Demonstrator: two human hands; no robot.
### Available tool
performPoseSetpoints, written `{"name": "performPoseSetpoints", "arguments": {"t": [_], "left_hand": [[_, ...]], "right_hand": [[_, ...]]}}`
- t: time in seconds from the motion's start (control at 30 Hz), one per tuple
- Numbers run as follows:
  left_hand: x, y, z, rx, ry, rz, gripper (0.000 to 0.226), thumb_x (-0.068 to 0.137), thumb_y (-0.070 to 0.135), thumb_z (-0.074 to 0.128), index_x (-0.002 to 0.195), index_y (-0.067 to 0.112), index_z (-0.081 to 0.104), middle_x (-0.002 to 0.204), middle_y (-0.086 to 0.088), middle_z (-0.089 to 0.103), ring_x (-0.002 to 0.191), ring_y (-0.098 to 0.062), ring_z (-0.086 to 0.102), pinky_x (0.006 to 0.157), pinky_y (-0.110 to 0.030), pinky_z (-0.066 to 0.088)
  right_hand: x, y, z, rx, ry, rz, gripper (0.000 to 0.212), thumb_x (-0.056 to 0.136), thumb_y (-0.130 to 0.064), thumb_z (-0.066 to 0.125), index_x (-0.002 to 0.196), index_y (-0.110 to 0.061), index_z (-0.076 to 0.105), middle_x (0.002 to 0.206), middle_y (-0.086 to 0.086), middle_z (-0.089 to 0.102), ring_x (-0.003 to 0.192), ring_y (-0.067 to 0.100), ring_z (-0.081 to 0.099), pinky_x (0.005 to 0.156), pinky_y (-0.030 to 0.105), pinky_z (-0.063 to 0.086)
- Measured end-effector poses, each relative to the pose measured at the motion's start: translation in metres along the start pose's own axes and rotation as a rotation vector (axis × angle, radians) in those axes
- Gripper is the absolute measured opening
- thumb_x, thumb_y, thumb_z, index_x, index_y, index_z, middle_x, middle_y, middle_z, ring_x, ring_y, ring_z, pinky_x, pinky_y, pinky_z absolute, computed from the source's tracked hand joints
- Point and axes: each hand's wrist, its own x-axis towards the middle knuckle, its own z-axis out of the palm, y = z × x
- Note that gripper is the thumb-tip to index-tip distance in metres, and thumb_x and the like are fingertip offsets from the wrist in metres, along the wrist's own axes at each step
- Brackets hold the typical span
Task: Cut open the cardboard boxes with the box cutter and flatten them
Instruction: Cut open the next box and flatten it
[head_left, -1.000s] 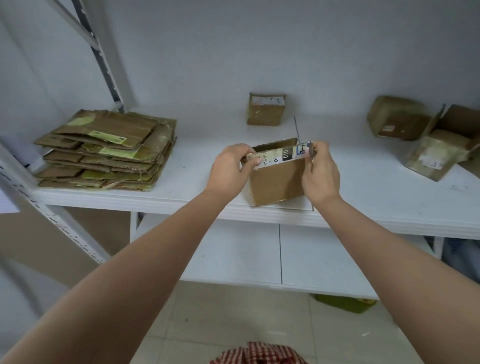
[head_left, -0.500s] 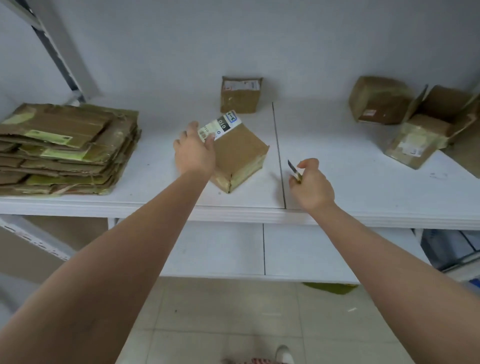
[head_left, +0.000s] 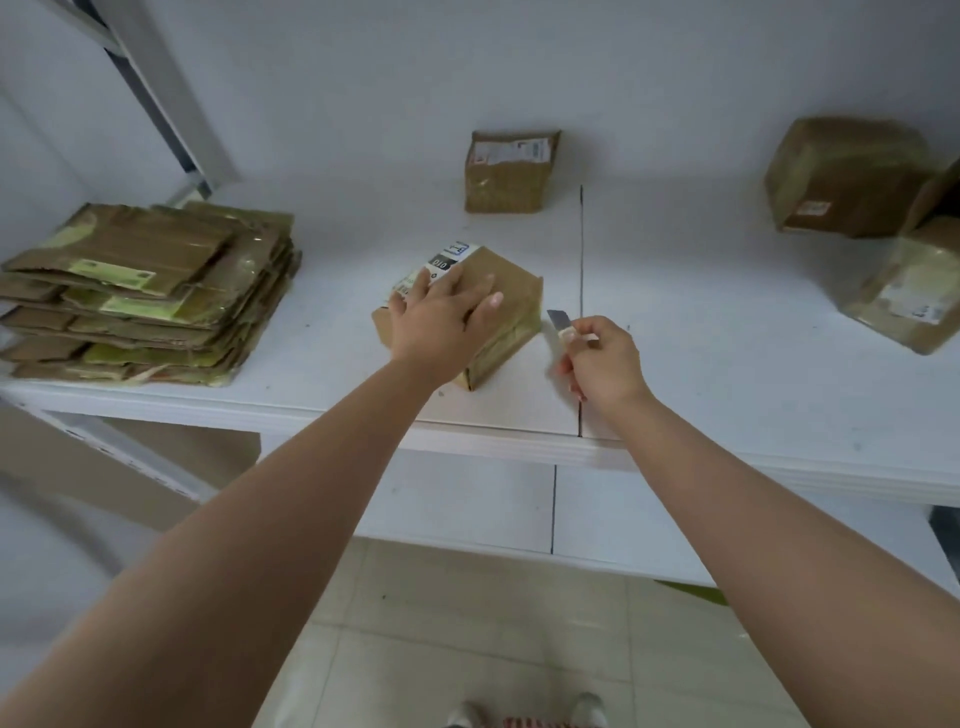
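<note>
A small brown cardboard box (head_left: 511, 306) with a black-and-white label lies on the white shelf (head_left: 727, 374), turned cornerwise. My left hand (head_left: 441, 317) lies flat on its top with the fingers spread, pressing it down. My right hand (head_left: 602, 364) is just right of the box, closed around a box cutter (head_left: 561, 322) whose short blade points up and left toward the box's right edge, a little apart from it.
A stack of flattened boxes (head_left: 145, 296) sits at the shelf's left end. A closed box (head_left: 511, 171) stands at the back wall. Two more boxes, one brown (head_left: 847, 176) and one taped (head_left: 909, 291), lie at the right. A lower shelf and tiled floor are below.
The box went from being held upright in both hands to lying on the shelf. My left hand moved from its label edge onto its top. My right hand let go and now holds the cutter beside it.
</note>
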Motion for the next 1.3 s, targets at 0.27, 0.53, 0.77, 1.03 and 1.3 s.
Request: {"name": "performPoseSetpoints", "arguments": {"t": [0.27,0.53,0.77,1.03,1.3], "left_hand": [[0.001,0.003,0.002,0.022,0.005,-0.028,0.042,0.100,0.052,0.023,0.138,0.049,0.040,0.157,0.004,0.025,0.146,-0.027,0.011,0.114,-0.049,0.008],[0.002,0.027,0.003,0.051,-0.074,-0.068,0.042,0.099,0.054,0.020,0.139,0.054,0.033,0.159,0.006,0.018,0.143,-0.029,0.016,0.110,-0.050,0.020],[0.005,0.021,-0.003,0.083,-0.204,-0.016,0.044,0.101,0.050,0.015,0.145,0.051,0.021,0.160,0.003,0.011,0.146,-0.032,0.001,0.112,-0.054,0.010],[0.004,0.023,-0.003,0.117,-0.217,-0.005,0.046,0.101,0.051,0.010,0.146,0.050,0.016,0.161,0.001,0.006,0.146,-0.035,-0.002,0.112,-0.055,0.008],[0.004,0.025,-0.006,0.139,-0.234,-0.007,0.046,0.101,0.048,0.009,0.147,0.048,0.014,0.161,-0.001,0.005,0.146,-0.036,-0.002,0.112,-0.056,0.010]], "right_hand": [[0.012,-0.003,0.012,0.043,-0.016,0.044,0.022,0.096,-0.016,0.048,0.076,-0.020,0.055,0.063,0.003,0.060,0.046,0.008,0.047,0.047,0.022,0.034],[0.033,-0.015,0.014,-0.019,0.060,0.030,0.029,0.094,-0.014,0.050,0.065,-0.018,0.051,0.083,0.014,0.068,0.071,0.025,0.058,0.063,0.031,0.048],[0.042,-0.018,0.018,-0.054,0.035,0.073,0.029,0.094,-0.013,0.049,0.066,-0.014,0.055,0.082,0.016,0.066,0.069,0.025,0.057,0.062,0.032,0.046],[0.027,-0.028,0.006,-0.065,-0.158,0.131,0.021,0.095,-0.014,0.049,0.077,-0.010,0.058,0.064,0.009,0.058,0.045,0.016,0.042,0.041,0.023,0.032],[0.002,-0.035,0.002,-0.016,-0.334,0.193,0.008,0.097,-0.012,0.049,0.093,-0.007,0.055,0.058,0.009,0.053,0.026,0.007,0.033,0.033,0.013,0.026]]}}
